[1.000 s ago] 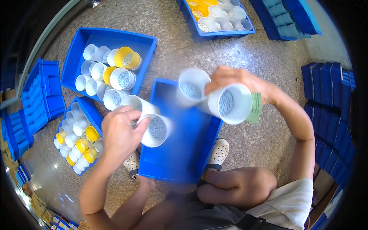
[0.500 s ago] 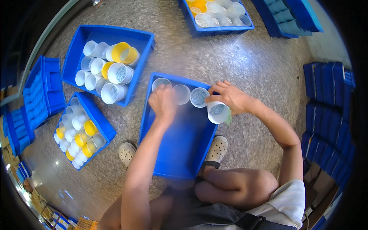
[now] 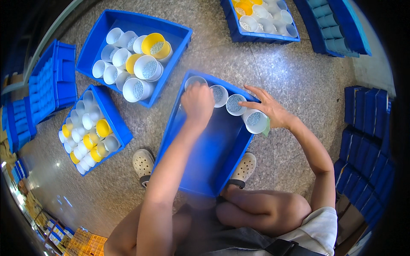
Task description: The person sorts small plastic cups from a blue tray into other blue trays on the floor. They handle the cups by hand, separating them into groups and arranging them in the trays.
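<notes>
Broadly, a speckled stone floor (image 3: pixel 294 158) spreads across the frame, with stacked blue bins (image 3: pixel 363 111) along its right edge. At the centre lies a blue bin (image 3: pixel 218 145), its lower part bare; another bin (image 3: pixel 141 23) at upper left and a smaller-looking one (image 3: pixel 115 123) at mid-left carry white and yellow cups. The left hand (image 3: pixel 197 104) is curled over the leftmost cup (image 3: pixel 195 80) of a row of four white cups along the centre bin's upper side (its fingertips are hidden, so I cannot tell how firmly it grips). The right hand (image 3: pixel 271 109) has its fingers spread, one touching the rim of the third cup (image 3: pixel 236 105). Just beside that hand sits the rightmost cup (image 3: pixel 256 121), a green slip (image 3: pixel 267 128) at its side. Smallest are the pale blue-grey pellets (image 3: pixel 254 117) inside it.
</notes>
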Tool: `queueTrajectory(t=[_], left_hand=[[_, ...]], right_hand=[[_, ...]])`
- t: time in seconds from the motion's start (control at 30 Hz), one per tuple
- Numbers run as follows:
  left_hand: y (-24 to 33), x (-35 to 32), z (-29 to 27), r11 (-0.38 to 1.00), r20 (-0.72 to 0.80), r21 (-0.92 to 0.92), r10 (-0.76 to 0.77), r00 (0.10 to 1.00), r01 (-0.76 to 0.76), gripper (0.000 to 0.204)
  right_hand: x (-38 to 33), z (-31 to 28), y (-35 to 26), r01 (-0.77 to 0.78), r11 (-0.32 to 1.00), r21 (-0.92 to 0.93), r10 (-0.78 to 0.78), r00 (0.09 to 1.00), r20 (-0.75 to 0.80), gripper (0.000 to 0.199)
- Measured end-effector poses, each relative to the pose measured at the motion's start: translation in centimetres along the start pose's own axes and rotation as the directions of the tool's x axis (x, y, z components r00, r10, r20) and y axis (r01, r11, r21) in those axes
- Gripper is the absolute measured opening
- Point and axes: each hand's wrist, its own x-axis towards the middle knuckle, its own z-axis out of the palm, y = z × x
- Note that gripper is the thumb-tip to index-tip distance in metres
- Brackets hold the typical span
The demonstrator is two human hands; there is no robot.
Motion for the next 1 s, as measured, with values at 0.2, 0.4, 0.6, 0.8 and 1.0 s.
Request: queueTrajectory(t=[0.2,0.4,0.6,0.8,1.0], left_hand=[[-0.6,-0.2,-3.2,0.995,0.037,-0.094,0.048,0.998,-0.044,0.025],[-0.4,-1.9,-5.6,0.92,-0.016,-0.369,0.137,0.99,-0.134,0.035],[4.7,-5.3,-3.8,0.703,0.202,-0.707,0.101,0.974,0.074,0.045],[8.3,-6.5,-1.3,0.653,0.395,-0.702,0.026,0.918,0.284,0.037],[9.7,-5.7,-0.4,0.707,0.401,-0.641,-0.023,0.916,0.299,0.026]], right_hand=[[-1.2,0.6,1.0,-0.061,0.994,0.092,0.067,0.996,-0.066,0.107],[-3.4,1.6,1.8,-0.128,0.946,0.297,0.154,0.986,-0.067,0.109],[-6.2,3.8,2.7,-0.077,0.854,0.515,0.209,0.956,-0.204,0.091],[-8.2,8.1,3.1,0.042,0.739,0.672,0.377,0.801,-0.465,0.045],[-7.3,12.4,1.0,0.263,0.557,0.788,0.542,0.604,-0.584,0.035]])
